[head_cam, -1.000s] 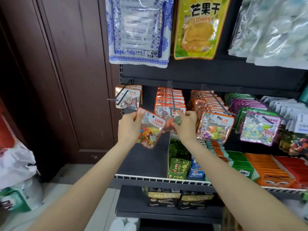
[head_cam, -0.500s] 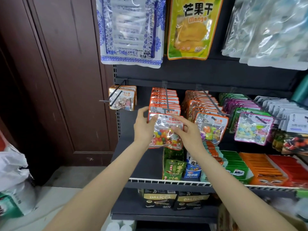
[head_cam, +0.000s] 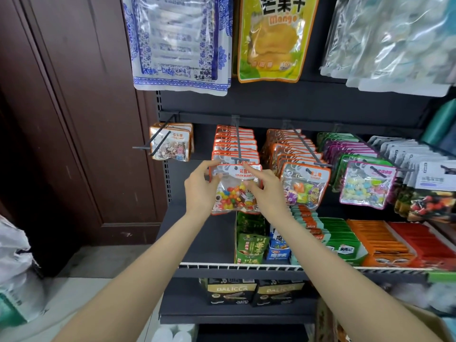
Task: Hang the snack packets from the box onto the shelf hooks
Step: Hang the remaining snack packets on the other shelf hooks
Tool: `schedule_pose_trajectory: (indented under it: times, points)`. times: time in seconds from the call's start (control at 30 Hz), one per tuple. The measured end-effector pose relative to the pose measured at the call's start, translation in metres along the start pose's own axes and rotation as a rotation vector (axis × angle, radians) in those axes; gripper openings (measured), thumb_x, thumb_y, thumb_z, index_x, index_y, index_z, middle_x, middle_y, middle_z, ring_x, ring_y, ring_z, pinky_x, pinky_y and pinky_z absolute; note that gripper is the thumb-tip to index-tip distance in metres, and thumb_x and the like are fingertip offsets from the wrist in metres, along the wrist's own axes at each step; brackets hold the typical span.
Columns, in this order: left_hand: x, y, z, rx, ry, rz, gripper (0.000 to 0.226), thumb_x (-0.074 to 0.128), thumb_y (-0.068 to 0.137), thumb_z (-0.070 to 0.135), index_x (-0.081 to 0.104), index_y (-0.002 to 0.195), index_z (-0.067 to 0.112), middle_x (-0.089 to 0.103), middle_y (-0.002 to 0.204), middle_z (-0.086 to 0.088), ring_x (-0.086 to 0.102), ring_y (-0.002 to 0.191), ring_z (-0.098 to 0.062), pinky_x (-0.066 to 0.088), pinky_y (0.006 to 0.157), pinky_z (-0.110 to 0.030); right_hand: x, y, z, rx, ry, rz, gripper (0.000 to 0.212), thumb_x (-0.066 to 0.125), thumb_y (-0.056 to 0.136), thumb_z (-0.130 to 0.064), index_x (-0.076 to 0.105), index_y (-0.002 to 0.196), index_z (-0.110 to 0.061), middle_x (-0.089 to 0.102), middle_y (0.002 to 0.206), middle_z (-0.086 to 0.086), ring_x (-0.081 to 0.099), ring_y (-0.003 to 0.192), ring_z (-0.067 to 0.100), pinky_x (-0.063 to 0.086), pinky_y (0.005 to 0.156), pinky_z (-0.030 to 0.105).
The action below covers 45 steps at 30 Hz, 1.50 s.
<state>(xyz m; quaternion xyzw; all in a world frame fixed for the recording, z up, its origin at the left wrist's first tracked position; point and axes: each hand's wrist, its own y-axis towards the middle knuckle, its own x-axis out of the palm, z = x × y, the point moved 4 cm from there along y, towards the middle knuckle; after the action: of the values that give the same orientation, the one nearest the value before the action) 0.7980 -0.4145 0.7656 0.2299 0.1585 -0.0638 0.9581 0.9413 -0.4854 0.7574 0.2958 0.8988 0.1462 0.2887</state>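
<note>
The left hand point(head_cam: 201, 186) pinches the left edge of the colour-bean packet point(head_cam: 235, 187) between thumb and curled fingers. The right hand point(head_cam: 265, 190) holds its right edge, forefinger stretched up toward the top. The packet hangs upright at the front tip of the shelf hook point(head_cam: 238, 146), ahead of a row of like packets; whether its hole sits on the hook is hard to tell. Left of that hook hangs a stone-candy packet point(head_cam: 171, 144); right of it, an orange-edged sugar packet point(head_cam: 304, 185).
</note>
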Motion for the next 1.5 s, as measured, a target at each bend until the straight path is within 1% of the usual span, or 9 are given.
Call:
schedule_pose_trajectory:
  times: [0.07,0.3,0.43,0.53,0.6,0.7,0.87,1.2,1.5]
  points:
    - [0.005,0.004,0.000,-0.004,0.018,0.007,0.032,0.059,0.091,0.010,0.061,0.120,0.022,0.062,0.107,-0.002,0.058,0.093,-0.018,0.049,0.080,-0.027,0.001,0.002,-0.001,-0.022,-0.079,0.025,0.043,0.056,0.092,-0.009,0.052,0.133,-0.026,0.044,0.100,-0.005,0.044,0.081,0.000,0.036,0.071,-0.001]
    - [0.012,0.023,-0.001,0.007,0.156,0.020,0.031,0.059,0.089,0.007,0.063,0.116,0.022,0.049,0.111,-0.004,0.057,0.090,-0.019,0.043,0.073,-0.022,0.008,0.014,0.000,-0.111,-0.398,0.089,0.055,0.063,0.084,-0.002,0.048,0.132,-0.026,0.026,0.144,-0.005,0.034,0.126,0.010,0.041,0.085,0.014]
    - [0.011,0.024,0.000,0.059,0.187,0.029,0.033,0.061,0.087,0.007,0.061,0.118,0.021,0.048,0.116,-0.003,0.055,0.099,-0.018,0.046,0.076,-0.024,0.011,0.016,-0.002,-0.132,-0.464,0.076,0.061,0.064,0.082,-0.002,0.043,0.134,-0.026,0.024,0.146,-0.005,0.027,0.131,0.013,0.048,0.090,0.025]
    - [0.008,0.017,0.006,0.178,0.345,0.084,0.037,0.066,0.084,0.011,0.059,0.120,0.020,0.049,0.120,-0.003,0.049,0.111,-0.019,0.047,0.080,-0.033,0.008,0.012,-0.005,-0.149,-0.494,0.088,0.061,0.066,0.083,-0.009,0.042,0.136,-0.025,0.027,0.146,-0.003,0.023,0.134,0.014,0.035,0.105,0.027]
    - [0.006,0.005,0.009,0.268,0.498,0.152,0.038,0.072,0.079,0.013,0.061,0.116,0.019,0.054,0.114,-0.006,0.052,0.105,-0.025,0.042,0.082,-0.040,0.000,0.004,-0.009,-0.179,-0.459,0.098,0.053,0.064,0.086,-0.011,0.045,0.134,-0.022,0.032,0.143,-0.002,0.027,0.133,0.013,0.029,0.105,0.022]
    - [0.013,-0.021,0.007,0.376,0.595,0.187,0.030,0.075,0.077,0.020,0.064,0.105,0.018,0.060,0.099,-0.006,0.057,0.088,-0.028,0.042,0.071,-0.039,-0.019,-0.018,-0.008,-0.167,-0.335,0.038,0.037,0.057,0.090,-0.010,0.053,0.125,-0.019,0.044,0.127,-0.003,0.044,0.116,0.009,0.046,0.094,0.025]
    - [0.069,-0.093,0.000,0.332,0.395,-0.294,0.017,0.058,0.091,0.026,0.061,0.104,0.016,0.059,0.092,0.001,0.056,0.085,-0.019,0.047,0.071,-0.036,-0.062,-0.082,0.040,0.038,-0.341,-0.178,0.026,0.052,0.091,-0.012,0.060,0.115,-0.021,0.059,0.104,-0.002,0.055,0.096,0.010,0.049,0.085,0.028]
    - [0.244,-0.285,0.030,0.132,0.264,-0.953,0.020,0.050,0.092,0.009,0.059,0.110,0.009,0.057,0.104,-0.009,0.057,0.096,-0.024,0.046,0.083,-0.034,-0.179,-0.260,0.214,0.637,-0.508,-0.450,0.027,0.053,0.089,-0.008,0.061,0.114,-0.008,0.065,0.111,0.010,0.060,0.105,0.026,0.038,0.077,0.024]
    - [0.316,-0.404,-0.065,-0.029,0.745,-1.353,0.069,0.064,0.084,0.025,0.030,0.144,0.019,0.033,0.149,-0.008,0.037,0.133,-0.030,0.036,0.108,-0.044,-0.195,-0.366,0.305,0.884,-0.443,-0.768,0.049,0.055,0.092,-0.016,0.037,0.137,-0.010,0.052,0.130,0.015,0.049,0.122,0.032,0.038,0.093,0.029]
